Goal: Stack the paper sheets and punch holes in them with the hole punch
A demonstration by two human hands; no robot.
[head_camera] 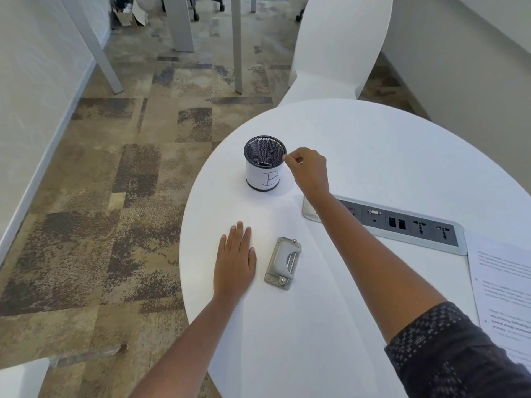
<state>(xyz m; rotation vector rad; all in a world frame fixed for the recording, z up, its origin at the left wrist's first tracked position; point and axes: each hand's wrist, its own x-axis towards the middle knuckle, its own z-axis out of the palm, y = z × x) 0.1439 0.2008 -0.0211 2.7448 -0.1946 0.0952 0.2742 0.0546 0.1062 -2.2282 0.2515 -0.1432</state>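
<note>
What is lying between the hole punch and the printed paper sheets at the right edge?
In the head view, only the right forearm crosses the white table between hole punch and paper sheets.

The punch (283,263) is lying on the desk (373,145), the cup (264,168) standing behind it, the socket strip (402,222) sitting to its right, sheets (502,288) lying at the right edge, a chair (339,47) standing beyond.
</note>
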